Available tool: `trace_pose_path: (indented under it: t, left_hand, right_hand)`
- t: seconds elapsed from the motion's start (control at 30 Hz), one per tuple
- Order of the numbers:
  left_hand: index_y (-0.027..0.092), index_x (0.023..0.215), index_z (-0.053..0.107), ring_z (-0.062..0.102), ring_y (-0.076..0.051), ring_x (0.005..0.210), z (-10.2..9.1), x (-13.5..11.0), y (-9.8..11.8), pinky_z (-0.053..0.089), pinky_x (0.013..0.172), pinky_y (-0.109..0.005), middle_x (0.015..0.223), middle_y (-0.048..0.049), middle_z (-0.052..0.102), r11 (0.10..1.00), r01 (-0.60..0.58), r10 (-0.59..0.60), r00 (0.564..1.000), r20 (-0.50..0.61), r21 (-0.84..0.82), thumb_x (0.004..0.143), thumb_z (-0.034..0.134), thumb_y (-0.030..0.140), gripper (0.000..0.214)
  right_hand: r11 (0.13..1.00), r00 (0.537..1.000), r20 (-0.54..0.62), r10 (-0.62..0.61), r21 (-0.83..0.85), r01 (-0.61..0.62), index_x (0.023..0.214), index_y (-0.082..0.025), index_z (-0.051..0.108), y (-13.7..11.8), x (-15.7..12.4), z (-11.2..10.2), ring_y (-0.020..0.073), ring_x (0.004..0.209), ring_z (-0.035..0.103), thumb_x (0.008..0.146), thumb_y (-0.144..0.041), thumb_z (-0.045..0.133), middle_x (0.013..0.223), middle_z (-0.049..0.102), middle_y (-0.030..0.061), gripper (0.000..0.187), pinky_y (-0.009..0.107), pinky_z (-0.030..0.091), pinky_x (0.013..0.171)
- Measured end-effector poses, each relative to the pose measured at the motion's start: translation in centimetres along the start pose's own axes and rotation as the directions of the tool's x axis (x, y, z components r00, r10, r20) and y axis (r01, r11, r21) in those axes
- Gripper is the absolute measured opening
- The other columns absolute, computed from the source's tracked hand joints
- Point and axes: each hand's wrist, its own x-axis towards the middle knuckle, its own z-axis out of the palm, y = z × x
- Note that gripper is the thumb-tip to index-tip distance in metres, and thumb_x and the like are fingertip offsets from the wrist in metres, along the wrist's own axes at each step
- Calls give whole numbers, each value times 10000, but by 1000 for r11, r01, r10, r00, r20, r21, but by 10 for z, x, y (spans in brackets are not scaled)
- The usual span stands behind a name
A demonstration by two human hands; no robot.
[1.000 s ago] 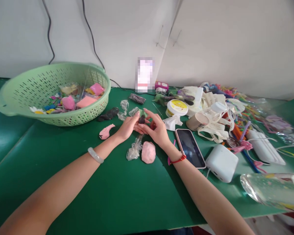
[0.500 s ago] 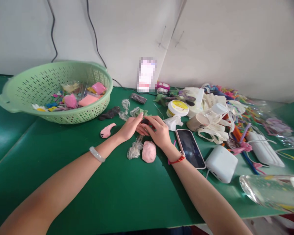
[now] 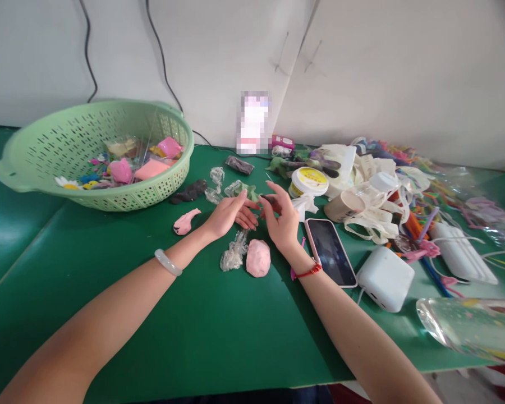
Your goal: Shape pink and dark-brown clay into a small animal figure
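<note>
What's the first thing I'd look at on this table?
The big light green basket sits at the back left, full of bright bits. In the middle, the left hand and right hand are just beyond a pink clay ball. A messy colorful heap fills the right side.

Your bench is a green-topped table (image 3: 202, 336). At ten o'clock, a pale green perforated plastic basket (image 3: 151, 115). Near twelve, a smooth pink clay ball (image 3: 258, 258) sits just beside crumpled clear plastic wrap (image 3: 234, 253). Toward eleven, a dark grey clay strip (image 3: 189, 191) and a flat pink clay scrap (image 3: 187, 221). At one o'clock, a dark-screened smartphone (image 3: 330, 252), near a rounded white plastic box (image 3: 386, 279).
</note>
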Motion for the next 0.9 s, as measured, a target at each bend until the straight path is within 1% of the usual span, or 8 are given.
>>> trace_pose_path:
  t: [0.1,0.17,0.33,0.43,0.53,0.63,0.7,0.9]
  left_hand:
    - [102,862,674,705,-161,557,0,0,0,532,550,-243,636,-72,711,1000,-9,9,1000,-5,17,962,475,654,595]
    - [112,863,648,696,-152,548,0,1,-1,525,542,-237,624,-55,698,1000,-22,22,1000,-13,18,956,505,635,550]
    - [170,869,570,674,-143,568,-1,-1,-4,501,551,-237,612,10,651,986,-121,116,992,54,115,858,662,629,468]
    - [189,768,524,628,-129,556,-1,-4,-5,446,538,-231,570,29,596,948,-191,170,980,102,253,841,675,636,478]
    - [174,821,578,607,-116,561,0,-7,-7,423,531,-235,656,7,642,930,-213,176,974,144,301,880,624,632,465]
    - [168,925,624,573,-104,531,0,-7,-7,410,517,-237,683,12,654,927,-225,187,971,151,300,915,586,609,442]
    - [174,916,625,565,-110,517,0,-8,-7,414,521,-242,633,24,633,916,-239,203,969,143,323,923,585,593,421]
    - [202,704,514,584,-136,501,2,-10,-5,411,533,-263,515,38,537,871,-294,263,956,132,394,939,569,547,422]
  right_hand:
    - [993,994,-8,112,45,-112,958,-242,669,-3,3,-1,155,543,586,959,-461,570,727,694,22,240,330,489,570]
    - [975,979,8,202,88,-202,821,-238,637,-6,5,-3,133,450,532,946,-541,579,591,632,-12,332,299,425,491]
    - [903,927,156,340,222,-369,653,-230,519,-12,6,-4,78,293,378,868,-737,566,418,529,-44,552,256,234,344]
    - [870,911,254,324,299,-392,591,-232,449,-16,5,-2,66,287,333,834,-772,572,372,481,-46,605,247,179,327]
    - [860,902,342,265,339,-381,557,-222,443,-17,6,-1,52,333,298,800,-771,616,368,403,-65,626,236,185,355]
    - [824,853,463,240,368,-431,590,-209,508,-17,9,-1,48,359,278,770,-782,637,403,377,-78,614,235,173,365]
    - [809,824,521,222,374,-454,609,-204,537,-16,10,-2,49,363,273,768,-796,623,405,380,-80,619,235,169,370]
    - [763,808,525,268,397,-510,568,-211,469,-14,11,-2,45,343,257,770,-809,608,371,371,-80,646,235,160,372]
